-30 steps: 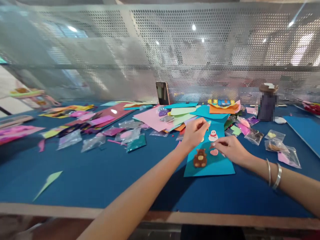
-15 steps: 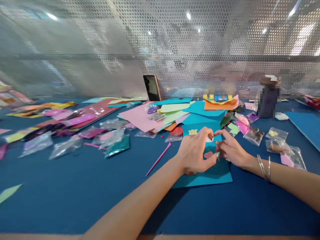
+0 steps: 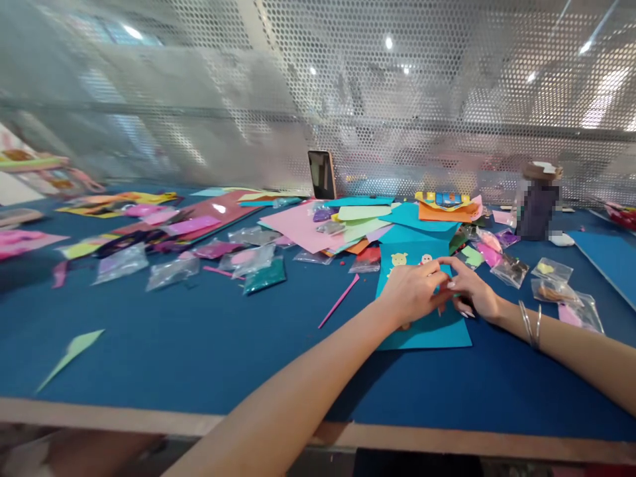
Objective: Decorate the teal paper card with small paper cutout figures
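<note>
both your hands [image 3: 415, 291] [image 3: 470, 291] pinch together over the teal card [image 3: 427, 328] on the blue table [image 3: 199, 344]; what they grip is hidden; perforated screen [image 3: 348, 99] beyond the card.

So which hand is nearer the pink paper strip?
Left. The left hand lies just right of the pink paper strip; the right hand sits farther right, beyond it.

I see a turquoise card sheet [image 3: 437, 331] lying flat on the blue table, right of the frame's centre, its near edge toward me. Two small foam stickers sit near its far edge: a yellow bear face [image 3: 399, 259] and, just to its right, a white and pink figure [image 3: 426, 258]. The middle of the sheet is hidden under both hands, so I cannot tell what lies there.
</note>
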### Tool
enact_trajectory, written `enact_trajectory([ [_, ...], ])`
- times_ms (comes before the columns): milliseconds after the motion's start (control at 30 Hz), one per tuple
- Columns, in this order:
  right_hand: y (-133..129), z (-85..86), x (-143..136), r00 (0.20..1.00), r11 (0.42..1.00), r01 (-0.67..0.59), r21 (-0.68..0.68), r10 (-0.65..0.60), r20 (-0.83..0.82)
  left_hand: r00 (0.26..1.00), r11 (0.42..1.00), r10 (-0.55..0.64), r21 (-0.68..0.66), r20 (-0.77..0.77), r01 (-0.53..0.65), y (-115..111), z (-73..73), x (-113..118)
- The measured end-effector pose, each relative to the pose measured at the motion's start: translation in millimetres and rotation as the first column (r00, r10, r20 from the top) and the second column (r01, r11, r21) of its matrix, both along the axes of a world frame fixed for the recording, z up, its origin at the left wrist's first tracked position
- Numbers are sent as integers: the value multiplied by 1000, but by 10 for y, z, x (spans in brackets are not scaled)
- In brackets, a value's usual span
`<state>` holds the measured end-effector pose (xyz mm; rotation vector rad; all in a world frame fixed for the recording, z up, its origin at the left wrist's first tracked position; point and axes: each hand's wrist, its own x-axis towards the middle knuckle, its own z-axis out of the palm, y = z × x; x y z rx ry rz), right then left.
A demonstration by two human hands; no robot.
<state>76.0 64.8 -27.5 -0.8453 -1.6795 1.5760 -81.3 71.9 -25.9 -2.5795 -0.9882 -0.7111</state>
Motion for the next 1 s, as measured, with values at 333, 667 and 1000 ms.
enact_trajectory([
  [333,85,-11,37,995,998,42,-52,-47,-84,1000,1000,-15,-14,-21,15,43,32,-39],
  [667,103,-33,21,999,999,49,15,-49,21,956,967,-113,252,270,43,17,-9,-49],
  [1000,74,10,15,996,997,1,82,-8,84,903,925,-173,379,392,13,0,41,-61],
])
